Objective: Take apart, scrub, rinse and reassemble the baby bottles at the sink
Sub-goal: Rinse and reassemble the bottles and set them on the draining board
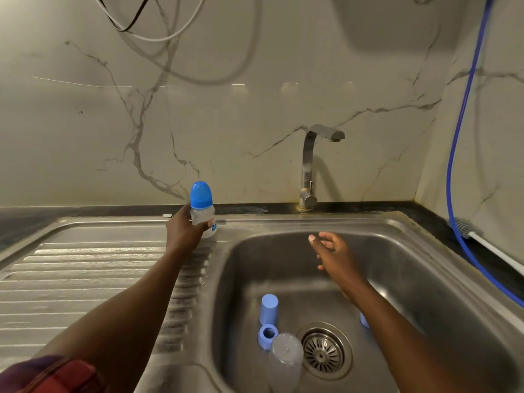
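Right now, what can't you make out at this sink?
All from the head view:
- Blue piece: mostly behind the right arm; which part is unclear.
- Label on the held bottle: partly under the grip of the left hand, too small to read.
- Clear bottle: blurred, its lower end cut by the bottom edge.
- Brush: handle runs off the right edge.

No text, brand or number can be read anywhere in view. The only printed mark sits low on the clear body of the baby bottle — a small patch of red and blue print at its right edge, just beside the fingers of the left hand that grips it — but it is too small and blurred to give up a single letter.
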`<state>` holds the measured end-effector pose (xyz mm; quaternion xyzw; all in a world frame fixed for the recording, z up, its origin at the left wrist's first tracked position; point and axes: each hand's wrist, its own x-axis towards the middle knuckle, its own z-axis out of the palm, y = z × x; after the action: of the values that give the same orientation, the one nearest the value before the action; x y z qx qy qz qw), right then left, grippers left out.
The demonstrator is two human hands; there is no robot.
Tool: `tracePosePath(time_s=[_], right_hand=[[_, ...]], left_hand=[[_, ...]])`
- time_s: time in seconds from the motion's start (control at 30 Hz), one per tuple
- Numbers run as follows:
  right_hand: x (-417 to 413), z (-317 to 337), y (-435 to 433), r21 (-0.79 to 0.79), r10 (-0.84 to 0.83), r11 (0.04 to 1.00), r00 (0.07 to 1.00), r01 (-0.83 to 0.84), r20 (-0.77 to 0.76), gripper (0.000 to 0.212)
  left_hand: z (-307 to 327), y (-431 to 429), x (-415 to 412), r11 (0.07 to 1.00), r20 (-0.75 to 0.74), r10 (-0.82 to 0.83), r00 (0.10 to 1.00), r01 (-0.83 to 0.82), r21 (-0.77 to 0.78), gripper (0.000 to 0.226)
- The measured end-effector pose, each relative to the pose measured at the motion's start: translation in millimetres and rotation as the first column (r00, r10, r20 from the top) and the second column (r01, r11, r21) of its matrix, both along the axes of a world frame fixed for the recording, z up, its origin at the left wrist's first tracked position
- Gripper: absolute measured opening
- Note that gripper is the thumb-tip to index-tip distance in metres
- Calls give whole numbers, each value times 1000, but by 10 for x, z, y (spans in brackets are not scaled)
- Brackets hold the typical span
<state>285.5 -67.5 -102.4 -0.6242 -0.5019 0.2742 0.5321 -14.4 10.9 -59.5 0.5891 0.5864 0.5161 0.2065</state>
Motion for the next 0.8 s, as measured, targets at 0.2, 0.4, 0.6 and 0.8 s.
tracePosePath(time_s=[0.2, 0.4, 0.6, 0.8], right_hand=[[-5, 38, -58, -12, 8, 1000, 1000, -8, 14, 45], [10, 79, -92, -24, 2, 1000, 1000, -2, 14, 43], [17, 100, -124, -30, -20, 999, 1000, 20, -15, 37], [114, 393, -64, -36, -27, 999, 994, 23, -105, 16]], left_hand=[[-16, -8, 2, 999, -43, 12, 999, -14, -42, 64], [-39, -54, 46, 992, -39, 122, 992, -123, -14, 93], [11, -255, 222, 890, -83, 321, 943, -270, 368, 65], [166, -387, 629, 916, -140, 33, 990, 26, 401, 34]])
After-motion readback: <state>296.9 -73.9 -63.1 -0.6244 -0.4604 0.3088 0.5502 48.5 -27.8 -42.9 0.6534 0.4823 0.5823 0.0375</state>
